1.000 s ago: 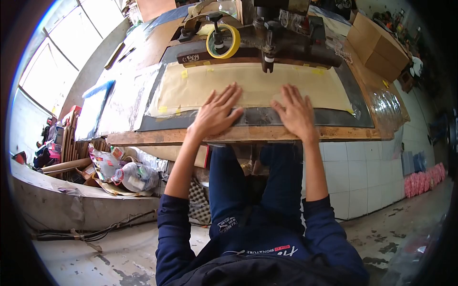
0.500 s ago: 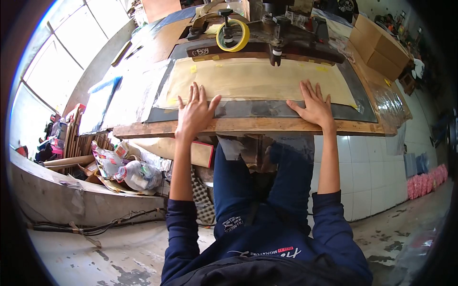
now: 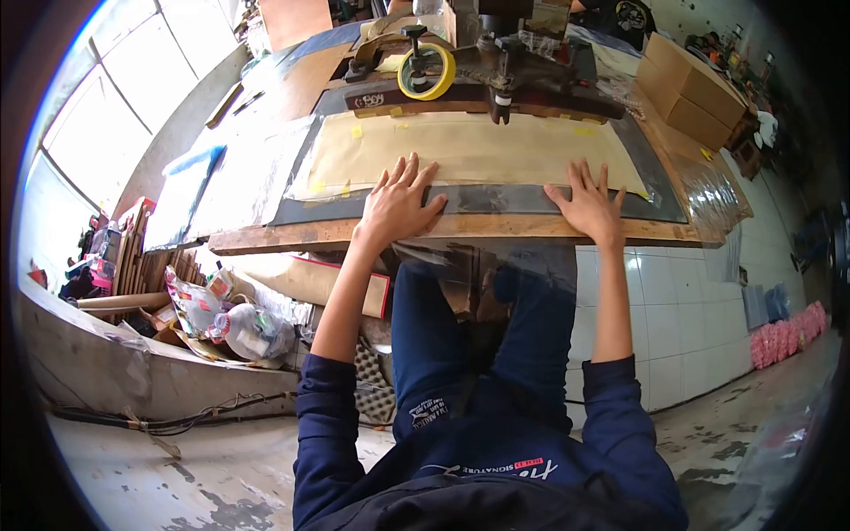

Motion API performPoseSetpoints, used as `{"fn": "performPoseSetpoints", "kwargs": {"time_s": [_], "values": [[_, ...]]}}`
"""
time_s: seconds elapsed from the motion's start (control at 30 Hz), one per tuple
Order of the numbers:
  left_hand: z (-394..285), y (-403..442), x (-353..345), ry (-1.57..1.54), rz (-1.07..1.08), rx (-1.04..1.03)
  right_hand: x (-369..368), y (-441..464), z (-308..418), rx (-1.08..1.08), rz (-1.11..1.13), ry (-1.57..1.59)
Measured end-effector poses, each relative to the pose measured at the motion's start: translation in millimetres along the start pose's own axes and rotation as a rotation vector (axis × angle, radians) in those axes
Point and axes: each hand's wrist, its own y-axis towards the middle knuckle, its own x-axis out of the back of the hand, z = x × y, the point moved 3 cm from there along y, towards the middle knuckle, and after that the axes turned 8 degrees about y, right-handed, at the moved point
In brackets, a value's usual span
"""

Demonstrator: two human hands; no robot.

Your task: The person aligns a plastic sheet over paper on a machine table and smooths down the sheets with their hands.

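Note:
A long cream sheet (image 3: 496,146) with small yellow tape pieces lies on a dark grey mat (image 3: 310,211) on the workbench. Clear plastic film (image 3: 496,203) shows along the sheet's near edge and hangs over the bench's wooden front edge. My left hand (image 3: 400,205) lies with fingers spread, its fingertips on the sheet's near part. To the right, my right hand (image 3: 588,203) rests open across the near edge, fingertips on the sheet. Neither hand grips anything.
Beyond the sheet stands a dark metal press frame (image 3: 531,96) with a yellow tape roll (image 3: 427,71) hanging on it. Cardboard boxes (image 3: 691,93) sit at the right. Below left lie a clear plastic bottle (image 3: 252,329) and other clutter. Pink bundles (image 3: 788,334) are on the floor.
My left hand has shifted right along the sheet's near edge, toward the middle. My right hand has stayed nearly in place, its fingers slightly lower. The view has moved slightly.

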Motion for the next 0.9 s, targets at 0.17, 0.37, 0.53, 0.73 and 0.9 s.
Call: {"fn": "performPoseSetpoints", "kwargs": {"time_s": [0.17,0.37,0.53,0.73,0.9], "values": [[10.0,27.0,-5.7,-0.020,0.075,0.048,-4.6,-36.6,39.2,0.205,-0.058,0.033],[-45.3,2.0,13.2,-0.017,0.143,0.117,-21.6,-12.3,41.6,0.181,-0.110,0.042],[-47.4,10.6,-9.8,-0.035,-0.069,0.133,-22.3,22.0,42.7,0.167,-0.050,0.090],[-48.1,23.6,-17.8,0.018,-0.034,0.197,-22.5,49.8,40.8,0.159,0.100,0.070],[-48.2,30.5,-19.1,0.006,-0.022,0.207,-22.2,58.3,39.0,0.145,0.161,0.076]]}}
